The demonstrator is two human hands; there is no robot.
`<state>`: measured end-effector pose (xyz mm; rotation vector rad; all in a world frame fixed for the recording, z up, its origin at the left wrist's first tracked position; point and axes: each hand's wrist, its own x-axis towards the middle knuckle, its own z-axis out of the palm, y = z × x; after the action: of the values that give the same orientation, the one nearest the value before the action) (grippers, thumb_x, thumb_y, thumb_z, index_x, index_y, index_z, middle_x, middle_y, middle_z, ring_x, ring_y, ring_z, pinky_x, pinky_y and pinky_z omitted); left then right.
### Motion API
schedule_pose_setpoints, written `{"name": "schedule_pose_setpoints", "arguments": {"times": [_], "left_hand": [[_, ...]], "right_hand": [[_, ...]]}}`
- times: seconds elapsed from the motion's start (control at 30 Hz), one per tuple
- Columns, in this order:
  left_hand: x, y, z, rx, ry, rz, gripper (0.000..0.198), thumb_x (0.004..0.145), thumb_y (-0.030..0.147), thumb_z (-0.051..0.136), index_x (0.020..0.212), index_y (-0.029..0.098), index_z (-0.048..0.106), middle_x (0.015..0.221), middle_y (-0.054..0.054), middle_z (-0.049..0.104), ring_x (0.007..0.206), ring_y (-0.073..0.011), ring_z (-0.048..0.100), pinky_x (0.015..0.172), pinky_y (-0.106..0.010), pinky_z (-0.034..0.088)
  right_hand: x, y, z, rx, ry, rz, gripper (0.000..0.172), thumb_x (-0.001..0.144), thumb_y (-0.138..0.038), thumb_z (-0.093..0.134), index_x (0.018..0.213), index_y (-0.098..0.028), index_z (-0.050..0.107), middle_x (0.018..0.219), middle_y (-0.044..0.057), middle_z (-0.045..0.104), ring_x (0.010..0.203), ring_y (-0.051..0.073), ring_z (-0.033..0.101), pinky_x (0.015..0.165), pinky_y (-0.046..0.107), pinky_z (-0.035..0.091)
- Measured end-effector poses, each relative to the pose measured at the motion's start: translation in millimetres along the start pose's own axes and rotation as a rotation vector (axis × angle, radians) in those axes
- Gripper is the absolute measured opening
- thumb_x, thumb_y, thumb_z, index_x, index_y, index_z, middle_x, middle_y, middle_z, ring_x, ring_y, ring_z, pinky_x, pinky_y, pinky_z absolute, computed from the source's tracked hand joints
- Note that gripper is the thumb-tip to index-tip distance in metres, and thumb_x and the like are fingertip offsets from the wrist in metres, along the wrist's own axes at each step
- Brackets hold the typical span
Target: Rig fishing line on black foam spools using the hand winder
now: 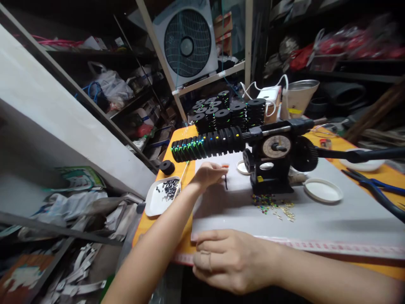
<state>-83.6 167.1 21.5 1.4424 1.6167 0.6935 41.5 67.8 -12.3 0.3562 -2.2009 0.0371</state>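
My left hand (210, 174) is pinched over the white board (221, 211), holding a thin dark piece with an orange-red end (225, 177). Above it, a row of black discs (207, 144) with green strands and coloured beads sits on the shaft of a black geared machine (274, 156). At the board's front edge lies my right hand (226, 259), fingers curled together and a ring on one; whether anything is inside cannot be seen. Small coloured and gold pins (272, 205) are scattered before the machine.
Stacked black rolls (223, 114) stand behind the machine. A white tray (153, 202) of small black parts and a black roll (166, 167) are at the left. White lids (323, 190) and blue-handled pliers (376, 190) lie right. A fan (187, 42) stands behind.
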Motion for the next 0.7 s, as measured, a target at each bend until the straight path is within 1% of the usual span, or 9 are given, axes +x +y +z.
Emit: {"name": "schedule_pose_setpoints", "arguments": {"times": [0.1,0.2,0.27,0.33,0.4,0.5,0.57,0.6,0.7], "left_hand": [[-21.7,-19.2,-32.8,-0.105,0.156,0.022,0.023,0.091,0.034,0.059,0.082,0.014,0.061,0.073,0.001,0.06,0.059,-0.0096,0.054,0.056,-0.025,0.048],[-58.7,-44.9,-65.5,-0.242,0.325,0.075,0.02,0.086,0.033,0.065,0.086,0.013,0.063,0.08,-0.001,0.064,0.066,-0.0119,0.058,0.064,-0.028,0.05],[-90.1,-59.2,-79.9,-0.338,0.473,0.132,0.021,0.08,0.031,0.071,0.09,0.013,0.066,0.086,-0.002,0.067,0.074,-0.0133,0.06,0.07,-0.027,0.048],[-123.2,-68.5,-84.4,-0.424,0.627,0.204,0.024,0.078,0.031,0.073,0.094,0.016,0.066,0.093,-0.002,0.068,0.083,-0.0136,0.061,0.077,-0.025,0.046],[-153.9,-72.9,-78.1,-0.496,0.725,0.277,0.021,0.08,0.032,0.07,0.094,0.018,0.064,0.097,-0.002,0.068,0.092,-0.0136,0.061,0.084,-0.025,0.044],[-187.7,-72.8,-51.6,-0.599,0.729,0.326,0.015,0.087,0.032,0.064,0.083,0.018,0.057,0.081,-0.001,0.066,0.087,-0.0149,0.062,0.085,-0.03,0.047],[-200.2,-70.5,-28.8,-0.694,0.71,0.34,0.014,0.09,0.031,0.059,0.085,0.02,0.052,0.072,0.003,0.059,0.072,-0.0117,0.06,0.074,-0.028,0.049],[-203.9,-69.1,-17.6,-0.817,0.674,0.328,0.012,0.091,0.029,0.058,0.086,0.021,0.05,0.068,0.005,0.056,0.064,-0.0093,0.055,0.066,-0.024,0.048],[-208.5,-64.9,10.5,-1.104,0.612,0.235,0.014,0.09,0.03,0.061,0.089,0.021,0.051,0.064,0.007,0.044,0.05,-0.0045,0.037,0.047,-0.014,0.034]], "right_hand": [[-1.4,-1.0,-1.1,0.008,-0.056,0.006,0.009,0.088,-0.013,0.06,0.086,-0.012,0.07,0.08,0.0,0.067,0.068,0.011,0.055,0.107,0.031,0.041],[2.0,-1.1,-4.0,0.046,-0.089,-0.004,0.01,0.089,-0.013,0.059,0.091,-0.01,0.069,0.08,0.002,0.067,0.072,0.012,0.056,0.102,0.031,0.044],[7.3,-1.0,-7.0,0.11,-0.095,0.021,0.012,0.091,-0.012,0.058,0.094,-0.009,0.068,0.08,0.005,0.067,0.075,0.013,0.057,0.089,0.03,0.049],[14.3,-1.0,-9.7,0.195,-0.081,0.093,0.013,0.092,-0.013,0.056,0.096,-0.01,0.068,0.081,0.006,0.067,0.074,0.013,0.057,0.072,0.027,0.049],[22.5,-0.3,-11.6,0.273,-0.062,0.203,0.015,0.093,-0.016,0.056,0.098,-0.012,0.069,0.083,0.007,0.066,0.072,0.013,0.056,0.064,0.024,0.045],[36.5,3.9,-12.6,0.398,-0.029,0.399,0.015,0.092,-0.018,0.058,0.099,-0.016,0.071,0.084,0.007,0.063,0.074,0.011,0.058,0.062,0.02,0.045],[45.5,8.8,-12.9,0.483,-0.009,0.51,0.015,0.091,-0.016,0.059,0.099,-0.016,0.072,0.082,0.006,0.062,0.073,0.01,0.059,0.06,0.018,0.045],[49.1,11.4,-13.0,0.507,0.001,0.55,0.016,0.09,-0.015,0.059,0.099,-0.016,0.072,0.081,0.006,0.062,0.071,0.009,0.059,0.059,0.017,0.045],[54.3,17.1,-13.5,0.49,0.032,0.614,0.017,0.09,-0.013,0.06,0.099,-0.017,0.073,0.076,0.004,0.064,0.064,0.008,0.058,0.056,0.016,0.043]]}}
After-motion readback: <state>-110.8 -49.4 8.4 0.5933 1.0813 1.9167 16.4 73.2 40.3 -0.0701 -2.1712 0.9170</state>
